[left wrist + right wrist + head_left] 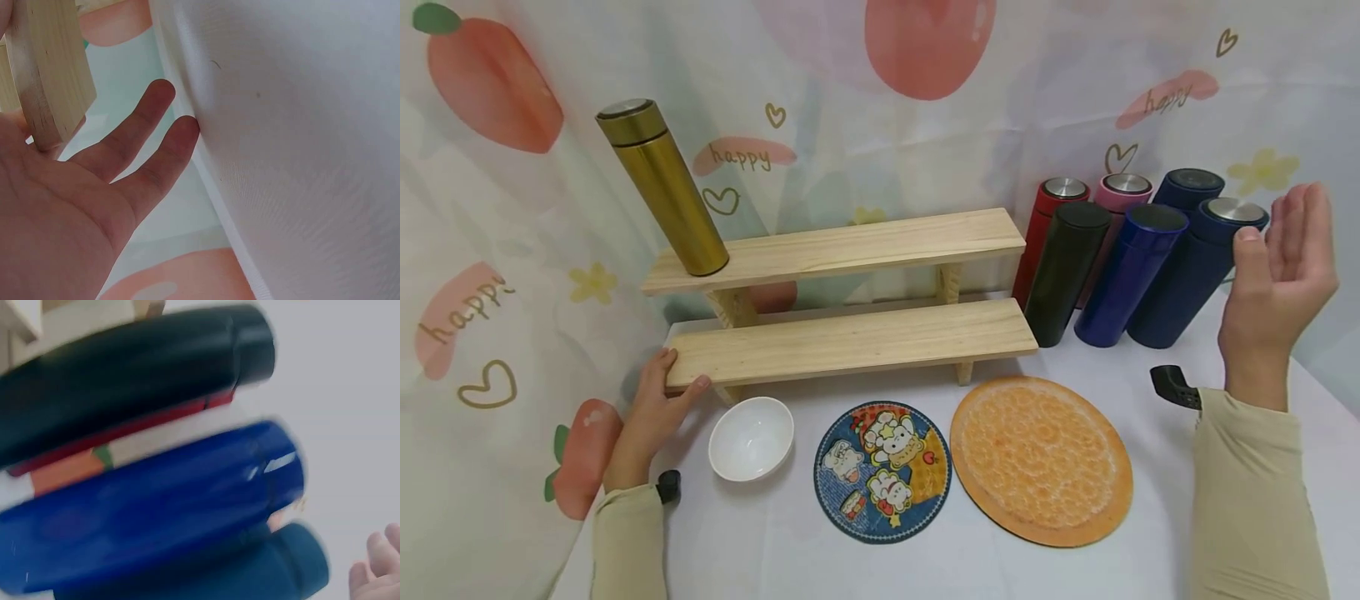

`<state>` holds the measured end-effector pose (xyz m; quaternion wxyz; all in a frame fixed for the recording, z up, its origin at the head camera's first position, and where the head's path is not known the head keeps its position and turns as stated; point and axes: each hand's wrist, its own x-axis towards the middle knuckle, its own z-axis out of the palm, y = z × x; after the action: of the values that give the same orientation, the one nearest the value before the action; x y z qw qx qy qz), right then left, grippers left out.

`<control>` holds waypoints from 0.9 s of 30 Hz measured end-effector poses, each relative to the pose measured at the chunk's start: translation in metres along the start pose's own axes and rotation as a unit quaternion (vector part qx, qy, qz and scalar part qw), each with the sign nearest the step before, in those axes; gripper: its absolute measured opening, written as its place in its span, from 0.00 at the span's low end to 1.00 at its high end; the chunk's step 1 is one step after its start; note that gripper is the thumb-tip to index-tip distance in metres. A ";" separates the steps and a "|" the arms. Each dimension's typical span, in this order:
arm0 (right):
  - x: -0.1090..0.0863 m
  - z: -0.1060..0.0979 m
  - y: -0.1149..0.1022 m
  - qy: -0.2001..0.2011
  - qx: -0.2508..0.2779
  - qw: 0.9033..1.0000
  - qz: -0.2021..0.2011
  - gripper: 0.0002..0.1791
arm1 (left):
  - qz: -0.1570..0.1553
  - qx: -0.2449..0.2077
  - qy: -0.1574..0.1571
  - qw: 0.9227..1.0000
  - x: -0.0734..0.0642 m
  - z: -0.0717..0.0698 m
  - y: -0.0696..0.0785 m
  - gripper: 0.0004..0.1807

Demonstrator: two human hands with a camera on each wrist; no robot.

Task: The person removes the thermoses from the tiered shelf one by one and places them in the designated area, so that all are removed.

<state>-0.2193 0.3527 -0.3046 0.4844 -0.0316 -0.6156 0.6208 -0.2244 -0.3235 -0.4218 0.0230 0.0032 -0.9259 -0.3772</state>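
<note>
A two-tier wooden shelf [857, 337] stands on the white table. My left hand [655, 412] holds the left end of its lower board, thumb at the front edge and fingers round the far side. The left wrist view shows the board's end [53, 75] between thumb and index finger, with two other fingers stretched past it. On the upper board's left stands a gold thermos bottle [666, 192]. My right hand [1281, 279] is raised with fingers extended, beside a large dark blue thermos [1187, 279]. Next to that are a blue thermos [1127, 279] and a black one [1066, 279].
Red [1030, 242], pink [1116, 196] and another navy [1183, 187] thermos stand behind the front ones. Before the shelf are a white bowl [751, 439], a round cartoon mat [882, 472] and a round orange mat [1041, 462]. A printed curtain [820, 83] hangs behind.
</note>
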 end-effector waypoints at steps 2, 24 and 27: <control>-0.001 0.004 -0.003 -0.008 0.058 0.998 0.001 0.39 | -0.006 0.004 -0.001 1.000 0.000 0.001 0.000 0.53; -0.095 0.102 -0.005 -0.401 0.109 0.908 0.050 0.37 | -0.010 -0.005 -0.001 1.000 0.002 0.000 0.004 0.51; -0.110 0.120 -0.002 -0.441 0.081 0.893 0.035 0.38 | -0.015 -0.003 -0.001 1.000 0.002 -0.001 0.002 0.52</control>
<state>-0.2362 0.1938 -0.3361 0.1418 0.2638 -0.7121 0.6349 -0.2262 -0.3229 -0.4196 0.0159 0.0168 -0.9248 -0.3799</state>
